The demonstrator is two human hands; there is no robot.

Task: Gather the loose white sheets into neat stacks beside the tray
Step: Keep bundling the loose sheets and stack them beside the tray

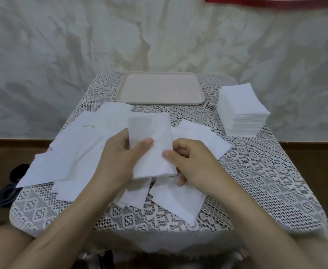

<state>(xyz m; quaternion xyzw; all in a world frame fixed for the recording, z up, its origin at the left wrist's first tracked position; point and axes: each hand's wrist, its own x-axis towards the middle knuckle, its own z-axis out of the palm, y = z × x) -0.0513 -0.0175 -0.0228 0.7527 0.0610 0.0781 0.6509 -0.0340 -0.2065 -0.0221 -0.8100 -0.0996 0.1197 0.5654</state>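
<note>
Pale mottled wall stands behind a small counter point(256, 181) draped in a lace cloth point(188, 214), and the head view, the only one, looks down on it.

A shallow tray point(160, 103) lies at the far middle. Just beside it, to the right and not touching, sits a finished stack point(240, 109), tall and fairly square. The loose white sheets point(62, 164) lie overlapping at odd angles across the left and centre of the counter, some of them under the forearms.

Between the hands, above that scatter, stands a bundle point(151, 136) of sheets, tilted up toward the camera. The left hand point(118, 156) grips its left edge, thumb laid across the front and fingers curled behind. The right hand point(194, 162) pinches the lower right edge, thumb on the face, fingers curled.

The step appears to be squaring this bundle before it is set down. The sheets look thin and soft, so a hard squeeze would likely crease them. A light hold at both long edges, with the short edge tapped on the counter, should bring the corners level. One hand should keep the bundle flat while it goes to the right, or the sheets may fan out. Landing it corner to corner on the finished stack would keep the pile from leaning.
</note>
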